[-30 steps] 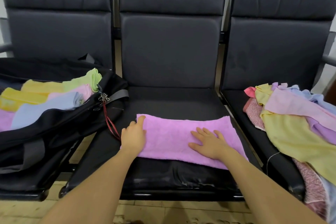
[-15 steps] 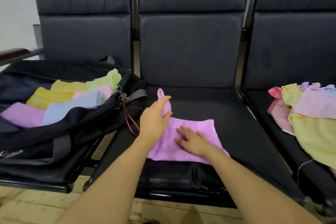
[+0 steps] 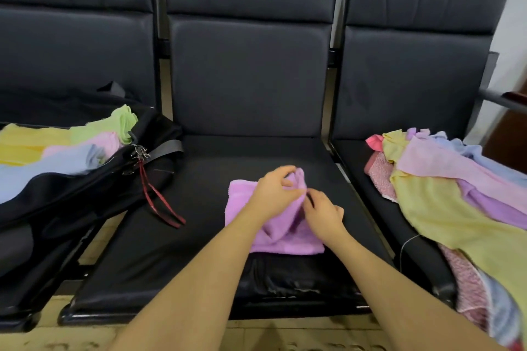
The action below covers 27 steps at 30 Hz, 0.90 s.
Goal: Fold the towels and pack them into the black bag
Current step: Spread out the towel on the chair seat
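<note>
Folding step: left hand (image 3: pixel 273 194) and right hand (image 3: pixel 323 215) both pinch the purple towel (image 3: pixel 242 202) on the bench (image 3: pixel 199 179); next, probably flattening, then transfer to the black bag (image 3: pixel 85 188).

Two bare forearms reach in from the lower edge of the view, with no sleeve, watch, bracelet or glove on either. The left hand (image 3: pixel 271 194) and the right hand (image 3: pixel 323 215) are bare as well, with no rings showing. Fingernails are short and unpainted where visible.
</note>
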Available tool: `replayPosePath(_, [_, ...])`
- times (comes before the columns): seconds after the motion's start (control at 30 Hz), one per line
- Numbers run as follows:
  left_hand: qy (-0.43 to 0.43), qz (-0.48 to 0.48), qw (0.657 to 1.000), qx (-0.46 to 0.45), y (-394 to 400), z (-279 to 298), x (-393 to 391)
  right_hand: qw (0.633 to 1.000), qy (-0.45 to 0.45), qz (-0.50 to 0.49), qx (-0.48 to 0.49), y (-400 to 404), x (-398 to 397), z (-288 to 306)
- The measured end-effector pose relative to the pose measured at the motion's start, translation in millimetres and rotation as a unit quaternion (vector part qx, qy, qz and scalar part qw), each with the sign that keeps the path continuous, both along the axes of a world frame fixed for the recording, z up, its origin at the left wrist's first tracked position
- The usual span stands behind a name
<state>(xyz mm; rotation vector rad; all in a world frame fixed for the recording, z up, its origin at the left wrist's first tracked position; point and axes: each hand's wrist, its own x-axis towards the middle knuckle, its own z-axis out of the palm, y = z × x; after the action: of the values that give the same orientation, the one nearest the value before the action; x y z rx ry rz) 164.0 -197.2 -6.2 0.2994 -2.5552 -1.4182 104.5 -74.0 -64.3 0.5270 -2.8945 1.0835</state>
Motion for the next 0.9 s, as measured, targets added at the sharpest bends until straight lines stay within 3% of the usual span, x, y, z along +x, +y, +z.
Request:
replayPosePath(0.07, [-0.043,-0.046,0.998,-0.014,-8.9,-5.7,-2.8,0.998,-0.017,-0.028,-0.057,1.7,2.5,6.2])
replayPosePath(0.17, [-0.060,0.034,0.996,-0.056,-30.4,-18.7,7.0,0.997,0.000,-0.034,-0.075,1.8,8.8,15.2])
replayPosePath(0.3, [-0.202,-0.025,0.933,-0.297,-52.4,-46.2,25.2,0.997,0.056,0.058,-0.018,-8.7,14.6,23.3])
replayPosePath(0.4, [-0.275,-0.055,0.917,-0.285,-64.3,-57.8,28.1,0.988,0.046,0.144,0.041,-17.8,17.0,22.5])
replayPosePath(0.53, [-0.279,-0.037,0.913,-0.297,-74.4,-66.4,23.5,0.948,-0.018,0.207,0.239,-18.4,10.0,2.3])
replayPosePath(0.6, [-0.269,-0.027,0.911,-0.311,-77.6,-70.3,18.7,0.935,-0.046,0.218,0.277,-18.1,3.7,-5.4])
replayPosePath(0.77, [-0.213,-0.003,0.919,-0.333,-83.0,-75.0,10.0,0.952,-0.077,0.189,0.229,-30.2,-8.6,-6.7])
replayPosePath(0.9, [-0.193,-0.005,0.914,-0.357,-82.9,-70.7,13.6,0.979,-0.077,0.147,0.117,-30.0,-4.4,-4.9])
